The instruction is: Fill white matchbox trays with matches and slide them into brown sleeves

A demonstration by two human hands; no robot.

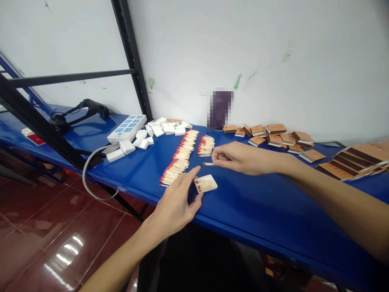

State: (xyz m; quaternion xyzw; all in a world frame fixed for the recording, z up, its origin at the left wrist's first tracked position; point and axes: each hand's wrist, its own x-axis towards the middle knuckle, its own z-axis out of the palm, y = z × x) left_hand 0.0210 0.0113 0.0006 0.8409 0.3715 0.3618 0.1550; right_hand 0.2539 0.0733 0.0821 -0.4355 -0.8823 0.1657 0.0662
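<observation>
My right hand [232,157] pinches a single red-tipped match [208,164] between thumb and fingertips, a little above the blue tabletop. Below and to the left of it, a small white matchbox tray [209,185] lies on the table with several matches inside, red heads to the left. My left hand [181,198] holds the tray at its left end, thumb along the near side and fingers at the far side. A long slanting row of matches [179,160] lies beyond my left hand. Near my right fingertips is a smaller pile of matches [206,146].
White matchbox trays [158,129] sit by a power strip [127,128] at the back left. Brown matchbox sleeves [275,140] are heaped along the wall, with a larger stack [349,162] at the right. A grey cable [86,182] hangs past the table's front edge. A black shelf post [133,56] stands behind.
</observation>
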